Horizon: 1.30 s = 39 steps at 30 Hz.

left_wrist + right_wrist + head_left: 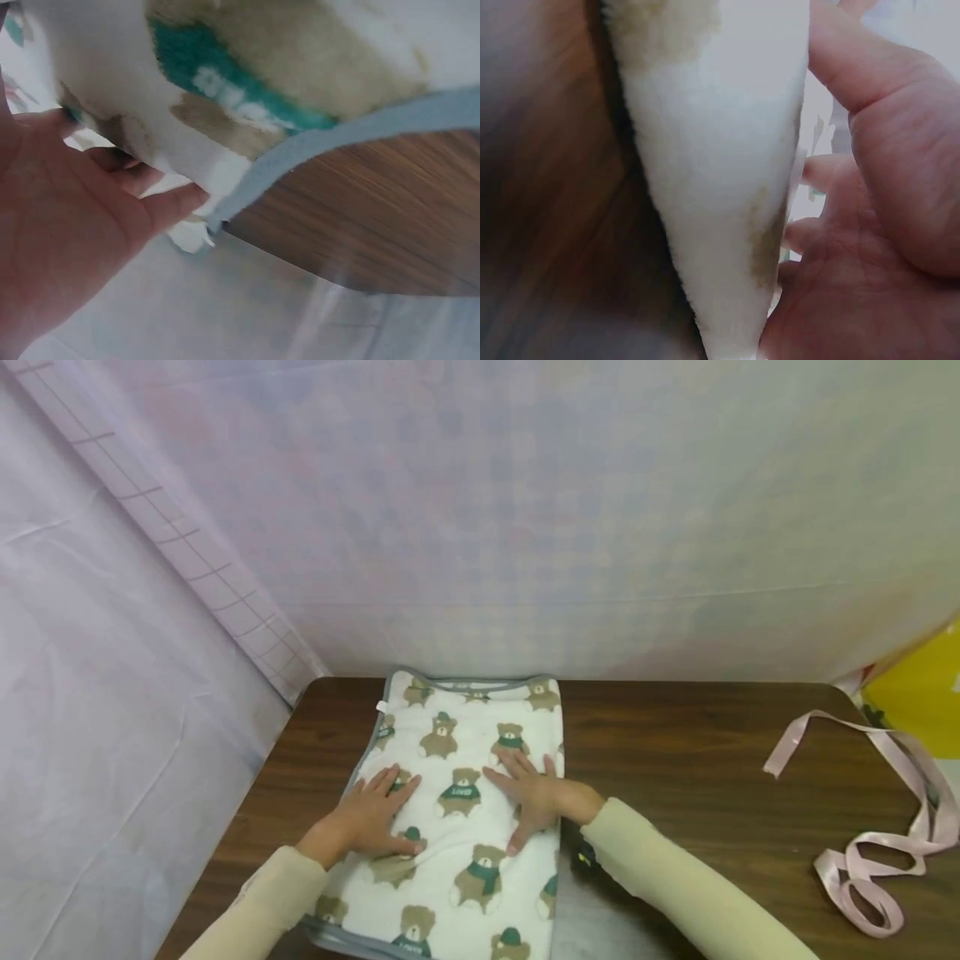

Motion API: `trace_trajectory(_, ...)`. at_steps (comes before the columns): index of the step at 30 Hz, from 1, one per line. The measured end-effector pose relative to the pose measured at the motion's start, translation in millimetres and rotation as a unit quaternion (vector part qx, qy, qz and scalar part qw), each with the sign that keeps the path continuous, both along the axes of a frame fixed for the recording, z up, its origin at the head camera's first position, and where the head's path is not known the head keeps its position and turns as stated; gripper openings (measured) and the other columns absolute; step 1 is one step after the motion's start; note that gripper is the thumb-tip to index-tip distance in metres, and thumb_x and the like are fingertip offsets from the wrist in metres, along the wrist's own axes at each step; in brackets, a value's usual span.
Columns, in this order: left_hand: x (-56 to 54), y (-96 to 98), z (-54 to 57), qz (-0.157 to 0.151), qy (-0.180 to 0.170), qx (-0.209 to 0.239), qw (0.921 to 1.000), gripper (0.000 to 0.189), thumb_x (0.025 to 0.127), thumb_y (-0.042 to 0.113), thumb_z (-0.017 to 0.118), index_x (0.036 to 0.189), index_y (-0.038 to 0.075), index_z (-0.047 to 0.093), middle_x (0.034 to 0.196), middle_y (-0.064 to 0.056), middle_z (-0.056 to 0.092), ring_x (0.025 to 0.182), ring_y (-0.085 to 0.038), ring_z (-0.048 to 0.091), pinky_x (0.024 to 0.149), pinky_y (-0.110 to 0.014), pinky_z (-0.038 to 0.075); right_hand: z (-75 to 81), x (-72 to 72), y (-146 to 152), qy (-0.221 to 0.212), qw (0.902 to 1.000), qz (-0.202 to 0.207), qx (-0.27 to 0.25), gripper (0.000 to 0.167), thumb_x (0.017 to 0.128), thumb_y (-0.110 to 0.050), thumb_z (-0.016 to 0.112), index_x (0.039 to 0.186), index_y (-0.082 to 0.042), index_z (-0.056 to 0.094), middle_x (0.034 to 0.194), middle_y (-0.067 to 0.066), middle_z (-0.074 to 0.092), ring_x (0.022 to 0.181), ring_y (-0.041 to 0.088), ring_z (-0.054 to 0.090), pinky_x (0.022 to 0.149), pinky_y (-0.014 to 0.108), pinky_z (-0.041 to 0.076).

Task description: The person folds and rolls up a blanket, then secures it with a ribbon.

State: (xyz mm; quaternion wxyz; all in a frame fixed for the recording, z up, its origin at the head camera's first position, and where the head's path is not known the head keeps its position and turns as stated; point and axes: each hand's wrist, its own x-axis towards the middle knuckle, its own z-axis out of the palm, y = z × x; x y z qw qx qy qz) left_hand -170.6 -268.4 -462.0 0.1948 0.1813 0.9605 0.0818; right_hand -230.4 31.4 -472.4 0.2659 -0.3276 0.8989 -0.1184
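Note:
A white fleecy blanket (438, 835) printed with brown bears in green lies folded on the table, longer from front to back than it is wide. Grey binding (300, 154) runs along its left edge. My left hand (367, 814) rests on its left side with the fingers spread. On the right side my right hand (534, 795) also lies spread, near the folded edge. Close up in the right wrist view, that blanket edge (712, 165) stands beside the palm. A small white tag (382, 707) sticks out from the blanket's upper left edge.
A pink ribbon (862, 843) lies in loose loops on the right of the brown wooden table (660, 735). A small black object (585, 855) sits by the right wrist. White sheeting (525, 527) hangs behind the table, and something yellow (918, 697) stands at the far right.

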Motion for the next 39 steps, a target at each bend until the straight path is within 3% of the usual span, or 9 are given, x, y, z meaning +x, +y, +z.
trace_trajectory(14,1.3,76.2,-3.7,-0.018,-0.01,-0.012,0.9997,0.107,0.082,0.077,0.056,0.16,0.014,0.018,0.162,-0.028,0.009,0.149,-0.044,0.011,0.113,-0.068,0.018,5.9,-1.6,78,-0.014,0.9996,0.024,0.012,0.132,0.058,-0.051,0.088,0.16,-0.015,0.012,0.165,0.014,-0.013,0.15,0.039,-0.012,0.113,0.067,-0.011)
trace_trajectory(20,2.1,100.5,-6.4,-0.032,-0.013,-0.011,0.9993,0.105,0.083,0.08,0.049,0.161,0.019,0.013,0.163,-0.026,0.004,0.15,-0.042,0.007,0.115,-0.067,0.014,7.3,-0.9,108,-0.019,0.9995,0.019,-0.015,0.133,0.056,-0.05,0.089,0.159,-0.012,0.015,0.165,0.016,-0.011,0.149,0.043,-0.011,0.112,0.069,-0.011)
trace_trajectory(28,11.2,132.7,-11.4,-0.04,0.006,-0.032,0.9986,0.102,0.083,0.085,0.038,0.161,0.025,0.009,0.164,-0.024,0.002,0.15,-0.042,0.004,0.115,-0.066,0.013,4.9,3.7,145,-0.01,0.9987,0.028,-0.042,0.133,0.053,-0.053,0.088,0.158,-0.01,0.019,0.164,0.021,-0.007,0.147,0.049,-0.009,0.111,0.07,-0.01)
trace_trajectory(32,6.6,137.5,-7.2,-0.051,-0.011,-0.031,0.9981,0.099,0.084,0.084,0.037,0.161,0.027,0.012,0.164,-0.022,0.006,0.151,-0.041,0.008,0.116,-0.063,0.016,3.5,5.8,155,0.0,0.9978,0.036,-0.055,0.133,0.052,-0.055,0.087,0.158,-0.01,0.021,0.164,0.022,-0.004,0.147,0.051,-0.008,0.111,0.07,-0.009)
trace_trajectory(35,-5.0,131.8,1.0,-0.055,-0.022,0.009,0.9982,0.09,0.089,0.076,0.042,0.159,0.023,0.023,0.162,-0.018,0.02,0.149,-0.036,0.02,0.116,-0.058,0.023,4.8,6.2,156,0.004,0.9971,0.04,-0.064,0.132,0.053,-0.056,0.087,0.157,-0.006,0.023,0.163,0.025,-0.001,0.146,0.053,-0.005,0.11,0.072,-0.007)
trace_trajectory(39,-28.7,115.2,9.9,-0.049,-0.024,0.133,0.9896,0.071,0.098,0.052,0.053,0.152,0.008,0.039,0.154,-0.017,0.039,0.143,-0.034,0.034,0.115,-0.051,0.03,8.8,4.6,155,-0.002,0.9967,0.031,-0.074,0.117,0.065,-0.057,0.084,0.154,-0.004,0.029,0.162,0.027,0.006,0.146,0.054,0.002,0.11,0.073,-0.002)
